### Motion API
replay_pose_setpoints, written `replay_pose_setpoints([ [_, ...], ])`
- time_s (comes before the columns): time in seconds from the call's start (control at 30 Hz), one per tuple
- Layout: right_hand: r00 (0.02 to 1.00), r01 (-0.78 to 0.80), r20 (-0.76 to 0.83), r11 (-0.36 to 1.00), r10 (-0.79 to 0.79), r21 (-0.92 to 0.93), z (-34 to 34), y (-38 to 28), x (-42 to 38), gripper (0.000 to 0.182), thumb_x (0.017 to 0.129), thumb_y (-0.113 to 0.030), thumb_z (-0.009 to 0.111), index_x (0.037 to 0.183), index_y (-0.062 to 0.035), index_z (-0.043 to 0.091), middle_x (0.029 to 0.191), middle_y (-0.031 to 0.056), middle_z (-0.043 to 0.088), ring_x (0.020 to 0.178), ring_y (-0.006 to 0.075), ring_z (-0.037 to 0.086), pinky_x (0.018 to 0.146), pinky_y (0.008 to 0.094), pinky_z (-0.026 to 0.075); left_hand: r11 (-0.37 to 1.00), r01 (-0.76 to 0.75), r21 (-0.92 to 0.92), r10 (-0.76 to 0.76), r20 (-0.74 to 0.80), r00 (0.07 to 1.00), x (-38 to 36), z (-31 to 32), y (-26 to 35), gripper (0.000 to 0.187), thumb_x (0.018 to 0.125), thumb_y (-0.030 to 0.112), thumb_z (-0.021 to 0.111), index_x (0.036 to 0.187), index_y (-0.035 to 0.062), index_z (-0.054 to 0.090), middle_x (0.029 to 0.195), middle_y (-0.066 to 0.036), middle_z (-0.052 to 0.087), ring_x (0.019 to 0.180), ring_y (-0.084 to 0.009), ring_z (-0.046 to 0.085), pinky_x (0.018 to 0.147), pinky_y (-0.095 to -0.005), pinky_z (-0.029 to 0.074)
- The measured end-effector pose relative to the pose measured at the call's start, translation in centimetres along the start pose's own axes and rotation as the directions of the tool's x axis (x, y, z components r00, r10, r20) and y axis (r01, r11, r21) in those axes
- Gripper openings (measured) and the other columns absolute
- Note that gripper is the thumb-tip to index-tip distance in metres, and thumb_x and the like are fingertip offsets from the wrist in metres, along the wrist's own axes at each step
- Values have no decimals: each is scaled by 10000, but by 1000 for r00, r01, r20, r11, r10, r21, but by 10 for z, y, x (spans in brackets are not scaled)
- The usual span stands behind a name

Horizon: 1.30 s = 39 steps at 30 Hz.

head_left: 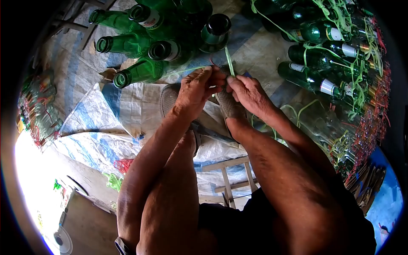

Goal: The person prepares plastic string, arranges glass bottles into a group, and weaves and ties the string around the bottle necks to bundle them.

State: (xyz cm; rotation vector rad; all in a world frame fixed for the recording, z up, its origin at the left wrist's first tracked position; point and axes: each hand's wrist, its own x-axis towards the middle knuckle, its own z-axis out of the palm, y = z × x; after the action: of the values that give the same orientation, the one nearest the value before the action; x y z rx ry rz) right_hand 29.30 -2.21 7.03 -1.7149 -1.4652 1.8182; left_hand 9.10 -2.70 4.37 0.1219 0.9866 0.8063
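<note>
Pinching the green strap (229, 61) in closed fingertips of the left hand (195, 91) and the right hand (251, 94), above the shoes (230, 102). Close to green bottles (127, 46) toward the far edge of the plastic sheet (95, 112); across a gap from tied bottles (314, 78) toward its right edge.

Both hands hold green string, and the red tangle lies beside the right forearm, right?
Wrong forearm: the head view shows the red tangle beside the left forearm. The left hand and right hand do hold green string.
</note>
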Motion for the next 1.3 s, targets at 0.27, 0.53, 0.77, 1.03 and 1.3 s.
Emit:
replay_pose_setpoints([
  [0.27,957,287,85,943,-276,-166,11,23,0,385,1050,-332,513,909,-7,663,689,83,603,669,172,589,646,322,472,1000,20,16,-20,-15,1000,4,11,-11,311,1099,268,496,1201,13,641,1136,-138,733,1019,-241,714,893,-375,582],
  [0.53,931,-174,331,984,151,38,2,-1,-6,368,1022,-363,583,917,-27,689,678,48,621,637,123,597,552,280,463,990,64,-123,-48,130,990,19,3,-9,272,1080,269,532,1131,23,637,940,-60,669,804,-149,615,738,-284,511],
  [0.77,999,-37,1,994,37,108,-25,2,10,256,990,-195,647,1191,-37,628,981,53,680,834,132,652,724,295,579,988,78,-136,-71,60,996,20,16,4,224,1054,221,585,1113,11,636,816,21,545,638,-65,404,592,-230,361],
  [1.03,983,-3,174,950,-54,312,-13,9,42,218,980,-155,554,1107,-11,658,928,63,701,744,130,662,633,285,563,989,60,-132,-58,16,998,22,24,2,240,1070,218,566,1167,6,619,794,20,541,576,-55,375,525,-215,323],
  [1.3,995,-91,72,961,75,261,-29,-6,39,236,1024,-235,568,1012,-24,672,804,2,598,663,88,545,598,254,468,990,66,-123,-65,12,998,36,18,-4,167,1049,205,608,1031,40,624,794,8,571,577,-56,396,522,-228,320],
])
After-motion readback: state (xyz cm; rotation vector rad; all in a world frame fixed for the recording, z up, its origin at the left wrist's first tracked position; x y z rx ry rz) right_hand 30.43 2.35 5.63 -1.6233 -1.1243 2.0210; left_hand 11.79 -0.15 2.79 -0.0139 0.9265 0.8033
